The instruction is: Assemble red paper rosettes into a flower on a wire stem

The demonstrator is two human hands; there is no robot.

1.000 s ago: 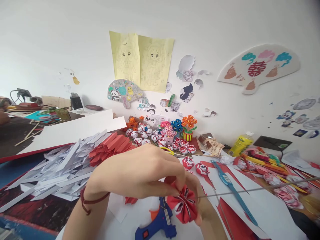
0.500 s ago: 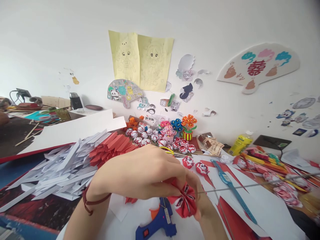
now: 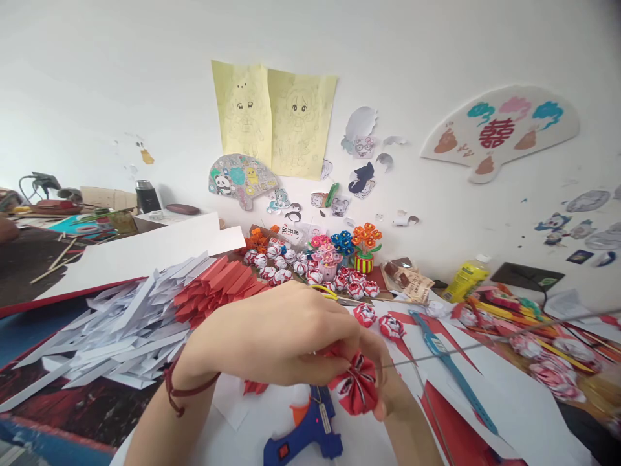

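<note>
A folded red-and-white paper flower (image 3: 359,388) is held between both hands near the middle of the worktop. My left hand (image 3: 286,330) bends over it from the left, its fingers closed at the flower's upper left side. My right hand (image 3: 383,369) wraps around the flower's right side, partly hidden behind it. From the flower a thin grey wire (image 3: 460,346) runs out to the upper right. Just below my left hand lies a blue hot glue gun (image 3: 305,430) with an orange trigger and a small red light.
Folded white paper strips (image 3: 126,323) and red paper pieces (image 3: 220,288) are heaped at left. Finished paper flowers (image 3: 356,285) cluster by the wall. On the right lie a blue wristwatch (image 3: 453,369), a yellow bottle (image 3: 468,278) and mixed craft materials (image 3: 557,362).
The paper flower has tilted and shifted slightly up and left in my hands. The wire's far right end has swung upward. The glue gun stays where it was.
</note>
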